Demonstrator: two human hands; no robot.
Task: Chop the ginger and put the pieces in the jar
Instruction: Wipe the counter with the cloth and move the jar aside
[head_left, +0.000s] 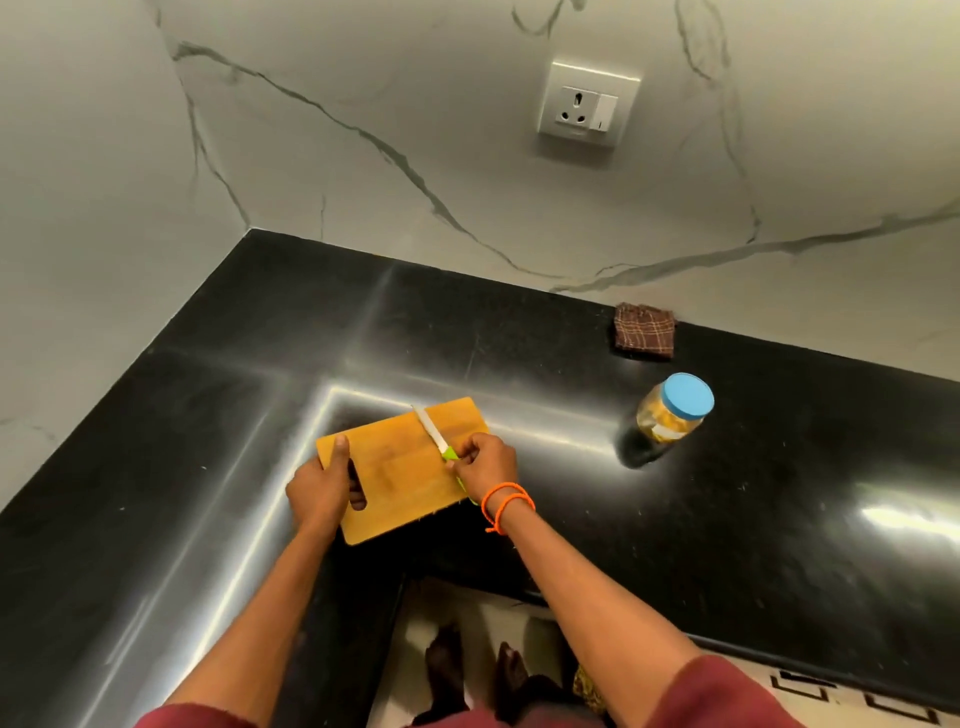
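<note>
Step in hand: judged as set-up or clearing, not cutting; no ginger shows on the rectangular yellow wooden chopping board (400, 467), so how far along the task is cannot be told.
Left hand (319, 488): grips the board's near-left end, thumb on top, fingers curled through the handle slot.
Right hand (485, 462): fingers curled round the green handle of the small knife with a pale blade (432, 431); the blade lies flat across the board, tip toward the wall.
Ginger: none visible on the board or the glossy black stone counter (727, 519); whether the yellowish contents of the jar are ginger cannot be told.
Jar: 1 clear jar with a round blue lid (672, 410), upright on the counter, well apart to the right of the board, lid on.
Jar look: partly filled with yellowish material; a pale label on its side.
Next move calls for: probably fetching ginger to the board, or removing the lid before any pieces go in.
Nearby: folded brown checked cloth (644, 330) by the wall, beyond the jar.
</note>
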